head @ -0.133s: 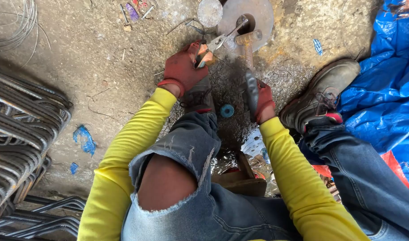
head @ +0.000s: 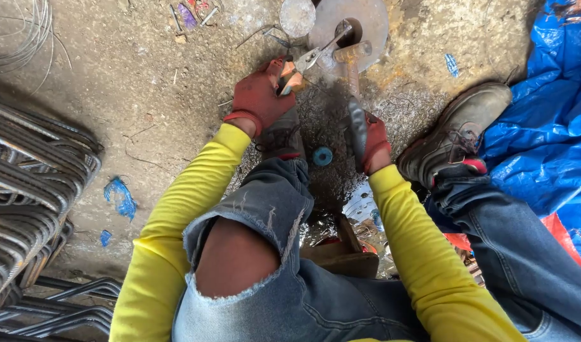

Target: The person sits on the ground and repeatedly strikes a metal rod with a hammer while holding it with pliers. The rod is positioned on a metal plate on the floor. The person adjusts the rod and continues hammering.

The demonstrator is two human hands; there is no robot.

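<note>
Fig. Head view, looking down on a seated person w/ both hands at work on a dirt floor (head: pixel 113 82).

Left hand (head: pixel 260 96), red glove: grip closed round the handles of a pair of pliers (head: pixel 306 62); plier nose points up-right toward a round metal disc (head: pixel 360 22) lying flat on the floor. Pliers sit just above the glove's fingers, near the disc's lower-left edge; whether the nose touches anything cannot be told.

Right hand (head: pixel 366 136), red glove: grip closed round the dark lower end of a hammer handle (head: pixel 353 88), handle running up from the fist. Hammer head (head: pixel 352 50) lies over the disc's lower edge, beside the dark hole at the disc's centre.

Between the two hands, on the floor: small blue ring-shaped cap (head: pixel 322 156). Smaller grey round lid (head: pixel 297 16) touches the disc's left side.

Arms in yellow sleeves (head: pixel 176 215); torn jeans, bare left knee (head: pixel 230 259) in centre foreground. Right foot in a worn shoe (head: pixel 458 133) rests next to a blue tarpaulin (head: pixel 543 126) at right.

Left edge: stack of bent steel rebar stirrups (head: pixel 31 183); loose wire coil (head: pixel 18 31) at top-left. Blue plastic scraps (head: pixel 119 196) lie on the floor nr the stack.
</note>
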